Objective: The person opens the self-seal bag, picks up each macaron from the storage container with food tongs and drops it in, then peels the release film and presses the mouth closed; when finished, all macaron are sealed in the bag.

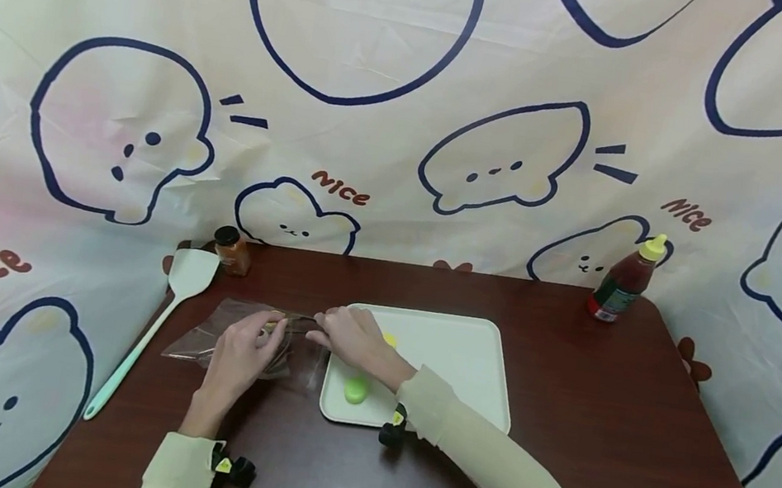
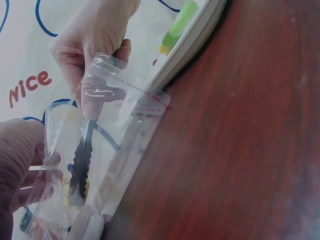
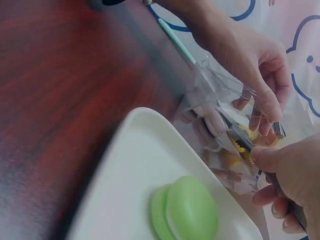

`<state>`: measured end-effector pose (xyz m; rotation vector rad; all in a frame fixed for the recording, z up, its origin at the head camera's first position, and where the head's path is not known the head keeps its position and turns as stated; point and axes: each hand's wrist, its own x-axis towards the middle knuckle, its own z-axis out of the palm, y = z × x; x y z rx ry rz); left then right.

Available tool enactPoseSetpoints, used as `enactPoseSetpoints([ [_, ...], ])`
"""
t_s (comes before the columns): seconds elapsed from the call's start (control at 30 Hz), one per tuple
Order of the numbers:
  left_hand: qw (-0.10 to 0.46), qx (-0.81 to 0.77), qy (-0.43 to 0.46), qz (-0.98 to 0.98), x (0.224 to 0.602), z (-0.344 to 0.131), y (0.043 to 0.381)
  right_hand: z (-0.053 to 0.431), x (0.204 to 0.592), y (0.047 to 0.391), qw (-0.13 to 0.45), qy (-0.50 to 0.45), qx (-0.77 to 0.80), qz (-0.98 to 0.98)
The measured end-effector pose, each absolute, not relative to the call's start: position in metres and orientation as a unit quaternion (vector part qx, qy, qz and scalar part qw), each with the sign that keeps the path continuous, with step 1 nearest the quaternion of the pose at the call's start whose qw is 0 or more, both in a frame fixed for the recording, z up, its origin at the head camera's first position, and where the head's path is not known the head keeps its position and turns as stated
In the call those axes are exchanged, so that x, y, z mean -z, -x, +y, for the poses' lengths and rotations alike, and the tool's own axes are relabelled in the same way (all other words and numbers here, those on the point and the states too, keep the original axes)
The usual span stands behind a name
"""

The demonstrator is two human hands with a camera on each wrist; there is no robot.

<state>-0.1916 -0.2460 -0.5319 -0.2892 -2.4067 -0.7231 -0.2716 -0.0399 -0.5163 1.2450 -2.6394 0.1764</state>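
In the head view, my left hand [image 1: 243, 347] pinches the rim of a clear plastic bag [image 1: 201, 337] left of the white tray [image 1: 450, 377]. My right hand [image 1: 356, 341], above the tray's left edge, grips dark tongs [image 2: 83, 160]. Their serrated tips reach inside the bag, around something yellow [image 2: 75, 197] seen through the plastic; its full shape is hidden. More pale rounded items [image 3: 215, 122] show in or behind the bag. A green macaron [image 3: 192, 210] lies on the tray, and a yellow piece [image 1: 389, 340] is partly covered by the right forearm.
A white spatula with a mint handle [image 1: 145, 339] lies along the table's left edge. Behind it stands a spice jar with a black lid [image 1: 232, 252]. A red sauce bottle with a yellow cap [image 1: 621, 285] stands at the back right, before a printed cloth [image 1: 390, 144].
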Motion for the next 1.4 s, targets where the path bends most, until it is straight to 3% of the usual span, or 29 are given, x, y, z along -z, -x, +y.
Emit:
enactPoseSetpoints([
  [0.4,0.298,0.262,0.091,-0.913,0.527,-0.251,0.196,-0.044,0.51,0.286,0.116,-0.453,-0.077,-0.881],
  [0.67,0.302,0.258,0.098,-0.913,0.531,-0.252,0.198,-0.025,0.508,0.284,0.069,-0.454,-0.108,-0.882],
  [0.97,0.305,0.268,0.095,-0.909,0.534,-0.251,0.2,0.01,0.503,0.276,0.057,-0.45,-0.131,-0.881],
  [1.2,0.311,0.282,0.099,-0.902,0.537,-0.253,0.202,0.055,0.501,0.262,0.105,-0.425,-0.207,-0.875],
  [1.4,0.31,0.293,0.096,-0.899,0.538,-0.254,0.201,0.093,0.497,0.251,0.111,-0.381,-0.226,-0.89],
])
